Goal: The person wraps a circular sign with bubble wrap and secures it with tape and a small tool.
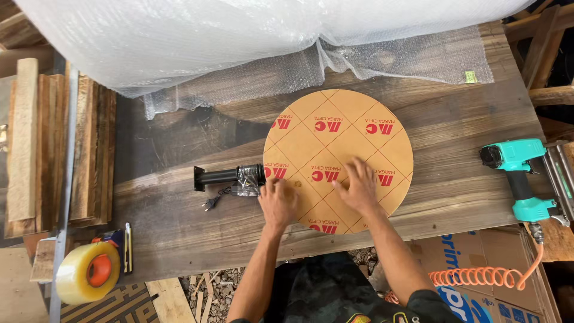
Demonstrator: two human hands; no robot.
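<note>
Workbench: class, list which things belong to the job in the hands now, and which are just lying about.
In hand:
round board, under left hand and right hand
black pipe, poking out beside the board

Lying about:
tape roll
teal nail gun
bubble wrap
orange coiled hose
stacked planks

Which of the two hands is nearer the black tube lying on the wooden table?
The left hand, at the round paper-covered brown disc's left edge beside the black tube; the right hand rests further right.

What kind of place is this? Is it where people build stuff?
Probably a small woodworking workshop. A worn wooden plank workbench holds a turquoise air nail gun on an orange coiled hose, and rough wooden boards are stacked beside it.
</note>
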